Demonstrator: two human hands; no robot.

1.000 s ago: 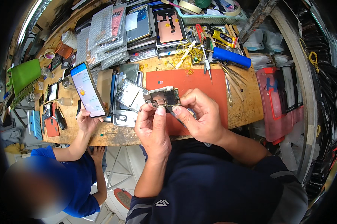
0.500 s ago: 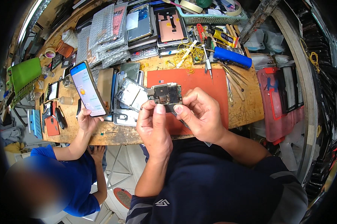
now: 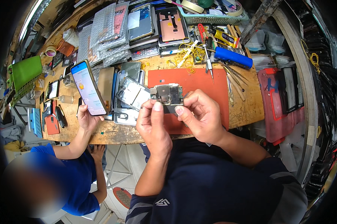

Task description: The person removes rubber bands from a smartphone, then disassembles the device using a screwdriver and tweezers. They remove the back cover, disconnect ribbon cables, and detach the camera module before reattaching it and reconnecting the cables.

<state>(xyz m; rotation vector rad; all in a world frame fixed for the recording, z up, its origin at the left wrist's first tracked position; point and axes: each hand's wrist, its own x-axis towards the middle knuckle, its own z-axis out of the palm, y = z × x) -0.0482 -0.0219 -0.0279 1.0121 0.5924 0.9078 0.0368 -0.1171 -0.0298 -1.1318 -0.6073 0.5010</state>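
In front of me is a small circuit board assembly [image 3: 166,93] with metal shields and a dark section along its lower edge. My left hand [image 3: 154,131] pinches its left end between thumb and fingers, and my right hand [image 3: 203,117] grips the right end, fingers curled behind it. The assembly is over the orange-red mat [image 3: 213,86] on the wooden bench. Just left of my left hand lie opened device housings [image 3: 135,93], with grey and silver plates stacked beside them.
A person in blue [image 3: 67,175] at left holds a phone [image 3: 86,87]. Bubble-wrapped devices [image 3: 105,30], tangled yellow cord [image 3: 187,56], a blue cylinder [image 3: 232,58], screwdrivers [image 3: 209,63] and tweezers cover the back. A metal post [image 3: 262,18] and red plastic case [image 3: 278,102] stand at right.
Both hands have shifted very slightly with the board, which has turned a little more level than a second ago. The other person's phone is nearly unmoved.
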